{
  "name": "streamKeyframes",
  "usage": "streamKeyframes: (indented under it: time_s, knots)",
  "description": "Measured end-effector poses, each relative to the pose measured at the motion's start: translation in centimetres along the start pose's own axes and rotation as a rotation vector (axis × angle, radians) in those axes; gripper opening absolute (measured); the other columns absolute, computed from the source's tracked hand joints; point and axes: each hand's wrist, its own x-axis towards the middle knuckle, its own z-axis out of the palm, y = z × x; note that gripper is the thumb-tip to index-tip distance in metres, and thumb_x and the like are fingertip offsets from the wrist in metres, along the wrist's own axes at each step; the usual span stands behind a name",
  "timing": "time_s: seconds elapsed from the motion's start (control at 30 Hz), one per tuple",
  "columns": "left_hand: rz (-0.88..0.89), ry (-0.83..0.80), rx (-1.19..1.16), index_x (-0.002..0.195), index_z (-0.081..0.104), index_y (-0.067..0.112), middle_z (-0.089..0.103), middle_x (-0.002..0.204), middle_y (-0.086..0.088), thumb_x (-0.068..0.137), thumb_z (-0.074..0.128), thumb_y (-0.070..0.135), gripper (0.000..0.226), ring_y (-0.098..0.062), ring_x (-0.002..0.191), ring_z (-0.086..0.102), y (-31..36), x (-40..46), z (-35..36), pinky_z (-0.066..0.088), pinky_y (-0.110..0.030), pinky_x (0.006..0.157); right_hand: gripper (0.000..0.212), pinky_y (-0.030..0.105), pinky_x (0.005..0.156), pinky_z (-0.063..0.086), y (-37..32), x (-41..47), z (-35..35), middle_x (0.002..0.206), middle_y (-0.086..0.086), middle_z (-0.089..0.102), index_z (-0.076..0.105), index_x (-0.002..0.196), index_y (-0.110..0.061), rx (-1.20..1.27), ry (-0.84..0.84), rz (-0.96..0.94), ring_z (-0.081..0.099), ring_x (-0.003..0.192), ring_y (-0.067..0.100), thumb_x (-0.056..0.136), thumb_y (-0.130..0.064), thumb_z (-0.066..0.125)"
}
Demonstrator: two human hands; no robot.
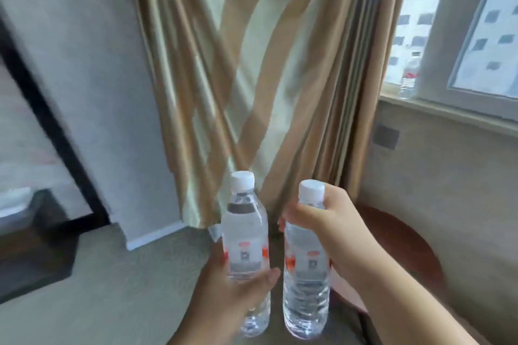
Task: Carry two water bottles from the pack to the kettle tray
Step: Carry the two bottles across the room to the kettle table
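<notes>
Clear plastic caught the window light: two small water bottles with white screw caps and red-and-white labels were held upright in mid-air, side by side and close together without plainly touching, in front of the person wearing the camera.

The left hand [224,288] gripped the left clear bottle [244,235] low down, its fingers [269,274] curled round the body just below the label, with a thumb tip showing at the bottle's right side. The right hand [333,235] gripped the right clear bottle [306,274] high up — its fingers closed round the neck and shoulder just under the white cap, the forearm running down to the lower right corner. That bottle hung slightly lower than the other.

Behind the bottles hung a shiny curtain [252,64] in broad beige and pale green stripes, reaching down to a grey-green carpeted floor [126,274]. To the left stood a grey textured wall [84,92] with a white skirting board, and a dark-framed panel leaned along the far left edge. At the right a window [462,22] showed pale buildings outside — another clear bottle with a red label [407,84] stood on its sill. A round reddish-brown desk [406,246] lay partly hidden behind the right forearm. Much of the scene was blurred.
</notes>
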Motion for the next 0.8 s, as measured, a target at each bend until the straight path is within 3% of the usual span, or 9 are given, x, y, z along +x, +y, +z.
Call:
streamKeyframes:
  time_s: [0.07, 0.17, 0.33, 0.4, 0.47, 0.57, 0.73, 0.8]
  knots:
    - [0.003, 0.102, 0.005, 0.115, 0.066, 0.038, 0.080, 0.102, 0.006, 0.061, 0.090, 0.043, 0.060, -0.009, 0.094, 0.077, 0.1, -0.4, -6.4, 0.059, -0.025, 0.075, 0.021, 0.039, 0.062, 0.043, -1.0, 2.8, 6.8, 0.069, 0.013, 0.055, 0.051, 0.077, 0.004, 0.001, -0.113, -0.009, 0.053, 0.064, 0.019, 0.070, -0.011, 0.065]
    - [0.019, 0.247, -0.019, 0.103, 0.069, 0.045, 0.080, 0.098, 0.009, 0.062, 0.087, 0.045, 0.045, -0.004, 0.089, 0.077, -1.0, -0.5, -16.4, 0.058, -0.016, 0.066, 0.018, 0.040, 0.062, 0.047, -2.7, 6.4, 17.9, 0.069, 0.014, 0.061, 0.057, 0.076, 0.004, -0.019, -0.241, -0.030, 0.057, 0.064, 0.022, 0.070, -0.010, 0.067]
    - [0.001, 0.456, -0.044, 0.103, 0.069, 0.041, 0.081, 0.098, 0.008, 0.060, 0.088, 0.041, 0.047, -0.005, 0.087, 0.078, -4.2, -0.5, -33.4, 0.057, -0.012, 0.065, 0.007, 0.039, 0.062, 0.051, -4.4, 11.5, 35.8, 0.067, 0.013, 0.068, 0.065, 0.063, -0.015, 0.021, -0.393, -0.088, 0.062, 0.062, 0.024, 0.069, -0.011, 0.066]
    - [-0.019, 0.520, -0.045, 0.107, 0.069, 0.033, 0.082, 0.097, 0.008, 0.065, 0.092, 0.031, 0.048, -0.006, 0.087, 0.078, -5.4, -0.5, -39.9, 0.056, -0.011, 0.063, 0.003, 0.041, 0.064, 0.052, -5.2, 13.7, 42.3, 0.073, 0.022, 0.071, 0.066, 0.066, -0.011, 0.033, -0.434, -0.116, 0.064, 0.064, 0.025, 0.068, -0.014, 0.066]
    - [-0.044, 0.588, -0.056, 0.110, 0.067, 0.026, 0.082, 0.094, 0.009, 0.071, 0.093, 0.019, 0.047, -0.003, 0.082, 0.078, -6.1, -0.8, -45.5, 0.054, -0.008, 0.060, 0.013, 0.043, 0.065, 0.052, -6.1, 15.3, 48.1, 0.083, 0.034, 0.069, 0.065, 0.071, -0.002, 0.032, -0.476, -0.136, 0.064, 0.067, 0.028, 0.068, -0.015, 0.066]
    - [-0.060, 0.676, -0.047, 0.110, 0.067, 0.019, 0.081, 0.094, 0.003, 0.063, 0.091, 0.033, 0.055, -0.004, 0.082, 0.077, -6.8, -0.7, -53.2, 0.054, -0.012, 0.064, 0.023, 0.040, 0.061, 0.050, -6.9, 17.9, 56.5, 0.086, 0.040, 0.063, 0.059, 0.082, 0.010, 0.072, -0.577, -0.121, 0.061, 0.066, 0.028, 0.072, -0.009, 0.066]
    - [-0.084, 0.817, -0.034, 0.111, 0.069, 0.010, 0.081, 0.092, -0.001, 0.060, 0.088, 0.037, 0.061, -0.007, 0.081, 0.076, -9.3, 0.4, -64.2, 0.053, -0.011, 0.064, 0.014, 0.034, 0.057, 0.050, -6.0, 22.2, 69.1, 0.065, 0.013, 0.063, 0.060, 0.074, 0.003, 0.136, -0.741, -0.100, 0.061, 0.061, 0.021, 0.071, -0.008, 0.068]
    - [-0.105, 0.873, -0.025, 0.110, 0.070, 0.010, 0.082, 0.093, -0.003, 0.064, 0.088, 0.029, 0.053, -0.006, 0.081, 0.077, -10.6, 1.2, -68.2, 0.054, -0.011, 0.063, 0.014, 0.037, 0.059, 0.051, -5.2, 24.3, 73.8, 0.066, 0.014, 0.068, 0.064, 0.071, 0.001, 0.141, -0.784, -0.108, 0.063, 0.062, 0.022, 0.068, -0.012, 0.069]
